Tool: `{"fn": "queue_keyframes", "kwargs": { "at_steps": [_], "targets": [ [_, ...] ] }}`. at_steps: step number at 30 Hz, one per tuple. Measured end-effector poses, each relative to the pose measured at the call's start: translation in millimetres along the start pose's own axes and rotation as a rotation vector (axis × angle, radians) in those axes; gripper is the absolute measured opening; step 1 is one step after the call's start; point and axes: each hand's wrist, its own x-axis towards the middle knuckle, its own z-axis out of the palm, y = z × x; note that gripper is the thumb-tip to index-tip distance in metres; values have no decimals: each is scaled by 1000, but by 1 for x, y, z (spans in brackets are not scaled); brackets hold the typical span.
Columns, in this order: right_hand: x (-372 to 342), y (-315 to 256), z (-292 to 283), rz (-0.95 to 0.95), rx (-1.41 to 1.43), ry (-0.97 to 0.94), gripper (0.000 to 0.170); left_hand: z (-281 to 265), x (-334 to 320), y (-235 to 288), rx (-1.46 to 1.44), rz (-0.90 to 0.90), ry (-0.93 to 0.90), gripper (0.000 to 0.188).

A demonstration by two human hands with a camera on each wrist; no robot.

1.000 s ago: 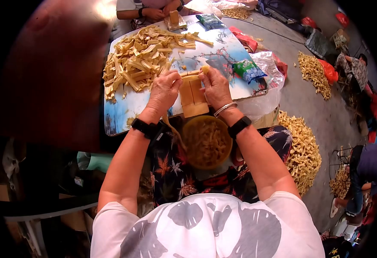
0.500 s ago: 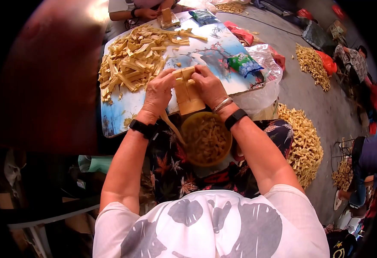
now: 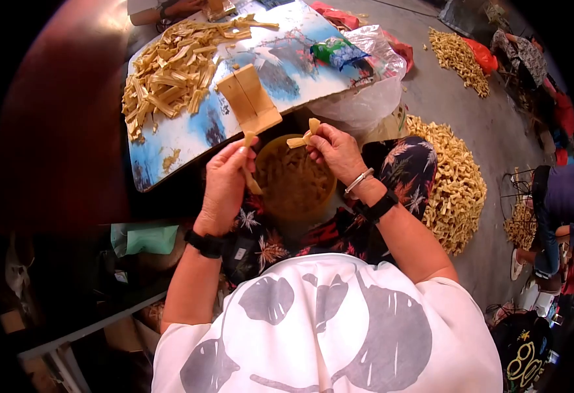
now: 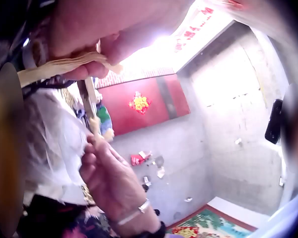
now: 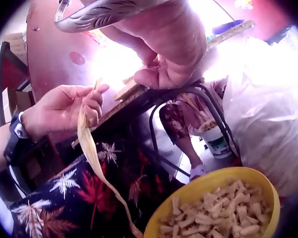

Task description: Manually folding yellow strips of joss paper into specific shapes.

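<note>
The left hand (image 3: 225, 183) pinches a long pale yellow strip (image 3: 251, 178); in the right wrist view this strip (image 5: 92, 148) hangs down toward the bowl. The right hand (image 3: 340, 156) pinches a small knotted yellow piece (image 3: 308, 134) between thumb and fingers, above the bowl's right side. Between and beyond the hands, a wooden block with a slot (image 3: 248, 95) stands at the table edge, touched by neither. Below the hands is a yellow bowl (image 5: 274, 191) holding many short pieces (image 5: 218, 210).
A heap of strips (image 3: 172, 69) covers the table's (image 3: 215, 121) left part. A green and blue packet (image 3: 338, 52) lies at its right, beside a clear plastic bag (image 3: 365, 105). Piles of knotted pieces (image 3: 454, 190) lie on the floor. Another person's hands show at the top.
Both hands have left the wooden block and come down nearer the body, apart from each other. The knotted piece is now in the right hand, the long strip in the left. The head view has shifted.
</note>
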Motion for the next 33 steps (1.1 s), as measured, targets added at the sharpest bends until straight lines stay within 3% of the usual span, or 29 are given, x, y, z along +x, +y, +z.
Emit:
{"fn": "queue_keyframes", "kwargs": {
  "at_steps": [1,4,5,8,9,13,16,17,21,24,25,28,29,32,33],
  "targets": [
    [-5,5,2,22,-29,1,23,8,-7,-11,-24,-8,37,24],
    [-24,3,10,-216,-436,65,34,22,-20,-34,15,-20,79,23],
    [-31,0,18,-201,-334,33,43,26,-23,-38,79,13,60,21],
    [-47,-1,37,-304,-336,-58,35,46,-35,-46,228,137,0,15],
    [-49,4,44,-346,-288,27,26,51,-36,-51,276,153,6,14],
    [-52,1,34,-132,-30,79,19,44,-48,-54,709,171,157,20],
    [-65,-13,27,-230,-36,86,17,24,-56,-50,164,-557,69,36],
    [-69,-14,28,-236,-36,69,15,25,-60,-52,9,-678,50,47],
    [-94,-6,31,-490,-262,-29,12,60,-64,-37,-238,-505,62,30],
    [-106,-7,28,-538,-218,-65,14,50,-53,-47,2,-462,-62,24],
    [-108,-12,24,-517,-237,-47,13,52,-51,-47,74,-445,-24,21],
    [-98,-3,18,-728,-281,138,13,58,-45,-35,1105,178,-220,19],
    [-100,-1,18,-679,-260,147,10,61,-44,-27,1334,365,-253,20],
    [-100,-15,15,-752,-315,168,9,86,-45,11,1691,435,-263,20],
    [-100,-22,12,-692,-260,167,12,87,-45,15,1717,528,-270,21]
  ]
}}
